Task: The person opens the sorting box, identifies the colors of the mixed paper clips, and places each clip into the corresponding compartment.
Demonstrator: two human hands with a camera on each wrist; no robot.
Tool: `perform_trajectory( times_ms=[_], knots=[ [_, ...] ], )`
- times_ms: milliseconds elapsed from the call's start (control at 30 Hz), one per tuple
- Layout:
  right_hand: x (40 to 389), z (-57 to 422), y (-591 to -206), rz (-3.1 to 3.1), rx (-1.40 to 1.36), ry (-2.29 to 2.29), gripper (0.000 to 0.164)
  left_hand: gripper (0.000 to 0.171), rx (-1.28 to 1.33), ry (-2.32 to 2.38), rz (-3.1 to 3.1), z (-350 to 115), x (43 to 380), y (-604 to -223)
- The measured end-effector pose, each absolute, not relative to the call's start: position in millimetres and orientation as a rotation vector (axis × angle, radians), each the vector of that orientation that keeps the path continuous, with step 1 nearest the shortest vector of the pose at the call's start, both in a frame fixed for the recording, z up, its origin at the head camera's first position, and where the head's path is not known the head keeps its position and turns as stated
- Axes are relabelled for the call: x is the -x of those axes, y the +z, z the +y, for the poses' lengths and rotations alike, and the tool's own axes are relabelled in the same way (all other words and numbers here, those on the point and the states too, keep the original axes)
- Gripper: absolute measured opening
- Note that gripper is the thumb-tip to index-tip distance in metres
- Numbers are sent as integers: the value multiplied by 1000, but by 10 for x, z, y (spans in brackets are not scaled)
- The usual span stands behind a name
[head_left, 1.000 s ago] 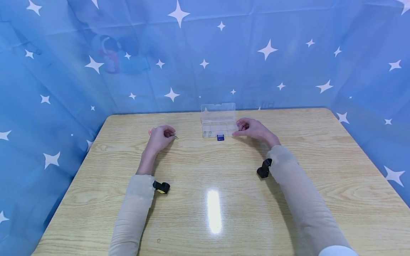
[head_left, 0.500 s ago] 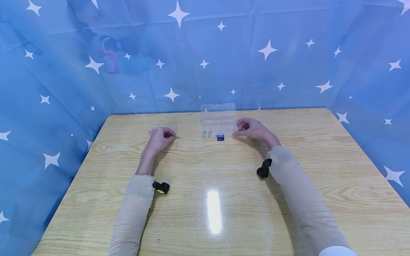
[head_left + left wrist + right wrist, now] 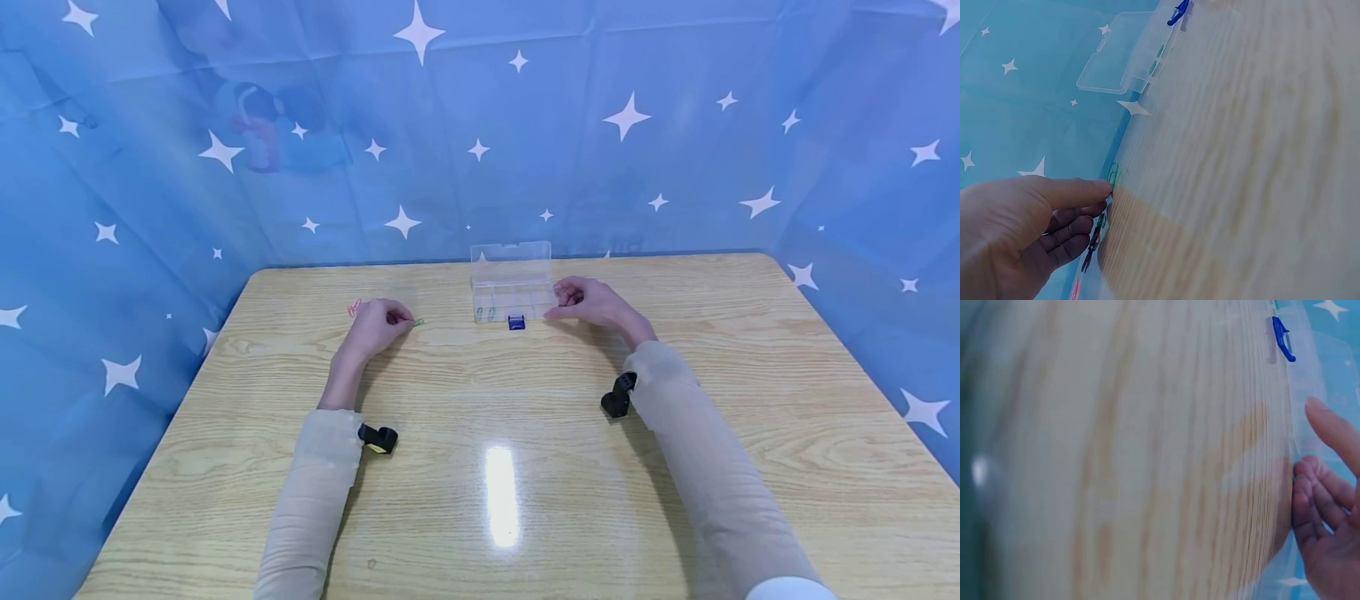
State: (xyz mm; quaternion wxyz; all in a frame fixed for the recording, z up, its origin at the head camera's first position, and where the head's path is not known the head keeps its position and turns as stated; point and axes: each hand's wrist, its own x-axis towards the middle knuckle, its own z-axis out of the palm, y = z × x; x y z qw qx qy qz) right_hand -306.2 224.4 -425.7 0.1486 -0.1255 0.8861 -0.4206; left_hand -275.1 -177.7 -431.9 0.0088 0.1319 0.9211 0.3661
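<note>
Between thumb and index finger my left hand [image 3: 377,322] pinches a green paper clip [image 3: 1113,173], its free end pointing toward the box. In the left wrist view, a dark clip [image 3: 1091,249] shows under the curled fingers. Pink paper clips [image 3: 354,307] lie just behind the hand. A clear plastic compartment box [image 3: 512,304] stands at the back centre, lid [image 3: 512,260] raised. Green paper clips [image 3: 491,314] are in its front left compartments. My right hand [image 3: 596,304] holds the box's right end, thumb at the front corner. A blue latch [image 3: 516,322] hangs at the box's front.
The wooden table [image 3: 450,467] reaches back to a blue star-patterned curtain [image 3: 450,167]. The curtain stands close behind the box. Small black cameras [image 3: 378,439] are strapped to both forearms.
The green paper clip has turned in my left fingertips and now shows more clearly beyond them. The left hand has shifted very slightly. My right hand and the box have stayed put.
</note>
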Motion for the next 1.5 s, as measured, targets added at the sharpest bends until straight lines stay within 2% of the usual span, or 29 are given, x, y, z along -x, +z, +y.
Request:
perform_trajectory(
  times_ms=[500,900,1500],
  knots=[
    [3049,2241,-4234,2524,347,-1235,62,15,-456,1243,2888,-1716,2741,-4283],
    [2836,2130,-3872,2477,354,-1229,64,13,-489,1394,2859,-1526,2768,-4219],
    [2792,2109,-3841,2466,338,-1240,58,11,-557,1529,2771,-1156,2844,-4214]
  ],
)
